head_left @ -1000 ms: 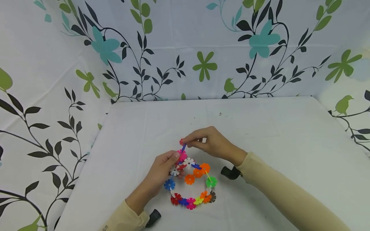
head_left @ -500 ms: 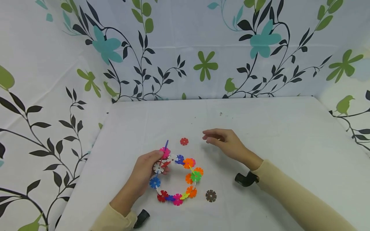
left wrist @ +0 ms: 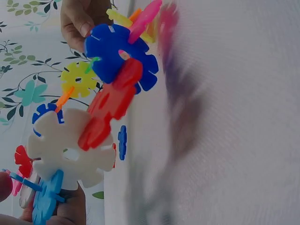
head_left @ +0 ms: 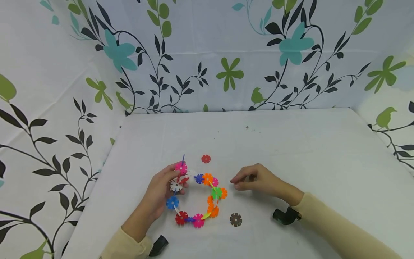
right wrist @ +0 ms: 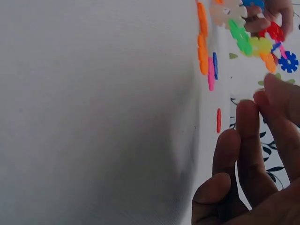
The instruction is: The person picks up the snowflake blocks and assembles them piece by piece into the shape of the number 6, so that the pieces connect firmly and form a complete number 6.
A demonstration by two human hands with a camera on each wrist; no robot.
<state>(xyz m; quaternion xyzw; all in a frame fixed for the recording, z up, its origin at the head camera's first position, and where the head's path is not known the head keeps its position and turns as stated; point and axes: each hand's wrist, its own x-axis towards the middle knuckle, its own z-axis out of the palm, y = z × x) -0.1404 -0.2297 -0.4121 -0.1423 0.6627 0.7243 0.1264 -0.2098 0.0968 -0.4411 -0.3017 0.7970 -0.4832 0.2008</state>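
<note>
In the head view my left hand grips the upper left part of a ring of interlocking plastic flower discs. The ring joins red, blue, pink, yellow, orange, green and white discs, and a pink disc with a blue one slotted edge-on stands at its top. In the left wrist view a white disc and a red disc of it hang above the table. My right hand is right of the ring, holding nothing, fingers loosely bent. The right wrist view shows its fingertips apart from the discs.
A loose red disc lies beyond the ring, and a brown disc lies to its right. Flat orange discs rest on the white table near the ring. Patterned cloth hangs behind.
The right hand has let go near the red disc, drawn back right, then come nearer the front. The left hand has carried the ring left, uncovering the brown disc. The red disc lies loose.
</note>
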